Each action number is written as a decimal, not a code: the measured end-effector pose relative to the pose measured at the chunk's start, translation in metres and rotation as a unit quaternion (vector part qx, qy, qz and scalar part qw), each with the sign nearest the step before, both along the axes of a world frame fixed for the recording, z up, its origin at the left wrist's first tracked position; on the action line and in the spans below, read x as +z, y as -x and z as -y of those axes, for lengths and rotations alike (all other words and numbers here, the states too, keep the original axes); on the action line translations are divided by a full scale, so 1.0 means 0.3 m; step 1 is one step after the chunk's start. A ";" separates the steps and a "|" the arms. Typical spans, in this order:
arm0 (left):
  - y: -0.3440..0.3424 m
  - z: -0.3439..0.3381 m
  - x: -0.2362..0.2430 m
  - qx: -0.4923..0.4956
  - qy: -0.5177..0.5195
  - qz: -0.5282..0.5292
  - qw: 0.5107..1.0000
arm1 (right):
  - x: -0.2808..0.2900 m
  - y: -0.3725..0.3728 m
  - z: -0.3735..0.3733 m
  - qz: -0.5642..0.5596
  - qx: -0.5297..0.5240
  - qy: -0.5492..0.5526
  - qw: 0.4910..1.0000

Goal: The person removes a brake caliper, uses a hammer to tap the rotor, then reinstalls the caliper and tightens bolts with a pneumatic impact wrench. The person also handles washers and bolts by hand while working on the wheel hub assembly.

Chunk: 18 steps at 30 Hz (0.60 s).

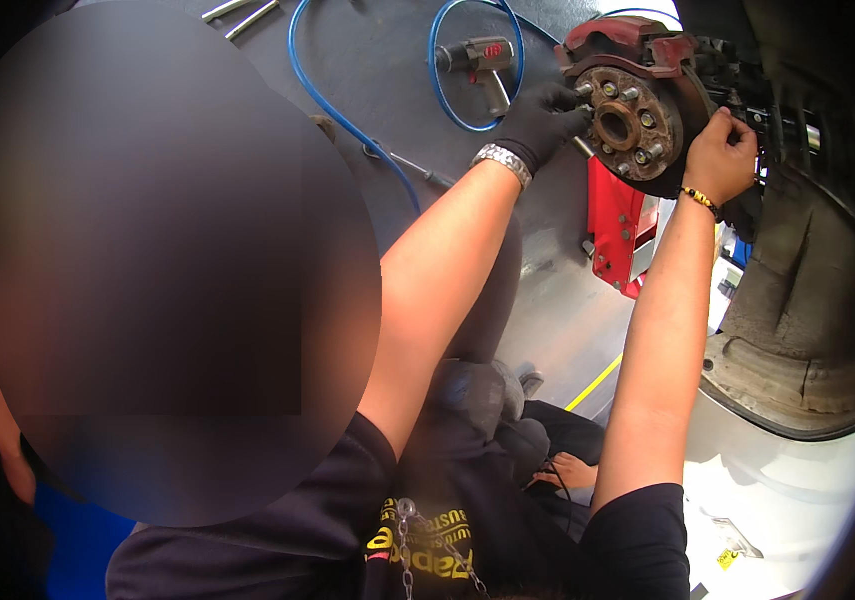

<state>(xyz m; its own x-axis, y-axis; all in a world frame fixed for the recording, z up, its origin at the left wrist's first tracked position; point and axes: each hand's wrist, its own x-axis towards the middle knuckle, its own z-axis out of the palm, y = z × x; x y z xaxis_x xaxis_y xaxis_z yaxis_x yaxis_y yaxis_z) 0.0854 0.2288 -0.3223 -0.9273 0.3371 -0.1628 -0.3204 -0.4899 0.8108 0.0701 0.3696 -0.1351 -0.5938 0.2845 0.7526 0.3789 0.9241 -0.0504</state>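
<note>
My left hand [539,128], in a black glove with a metal watch at the wrist, is at the left edge of the rusty wheel hub [619,125]. Its fingertips come together beside the wheel studs [630,95]; whatever they grip is hidden. My right hand [724,158], bare with a beaded bracelet, is at the right side of the brake disc [685,120]. Thumb and fingers are pinched, and I cannot make out what is between them. Above the hub sits a red brake caliper [615,42], mounted over the disc.
On the grey floor lie an impact wrench [487,68], a blue air hose [319,98] and a long-handled tool [409,167]. A red metal stand or jack [612,222] is below the hub. The wheel-arch liner [785,265] and white bodywork [777,490] border the right. A large blurred area covers the left.
</note>
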 end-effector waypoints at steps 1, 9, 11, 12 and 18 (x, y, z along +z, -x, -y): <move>-0.005 -0.004 0.003 0.011 0.027 -0.015 0.999 | 0.000 -0.001 0.003 0.002 -0.005 0.002 1.000; -0.028 0.019 0.046 0.029 0.191 -0.007 0.981 | -0.003 -0.010 0.004 -0.006 0.008 -0.002 1.000; -0.020 0.013 0.037 0.019 0.170 -0.030 0.985 | -0.005 -0.009 -0.002 -0.007 0.019 -0.009 1.000; -0.020 0.007 0.033 0.013 0.160 -0.042 0.986 | -0.008 -0.007 -0.002 -0.010 0.029 -0.011 0.999; -0.043 -0.039 0.024 0.093 0.157 -0.105 0.978 | -0.006 0.006 -0.020 -0.012 0.057 -0.014 0.998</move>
<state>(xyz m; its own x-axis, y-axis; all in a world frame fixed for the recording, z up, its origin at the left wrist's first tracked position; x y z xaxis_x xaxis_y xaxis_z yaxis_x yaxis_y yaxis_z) 0.0984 0.2404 -0.3151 -0.9918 0.1240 -0.0306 -0.0600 -0.2405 0.9688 0.0683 0.3755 -0.1369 -0.6025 0.1937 0.7742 0.2692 0.9626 -0.0313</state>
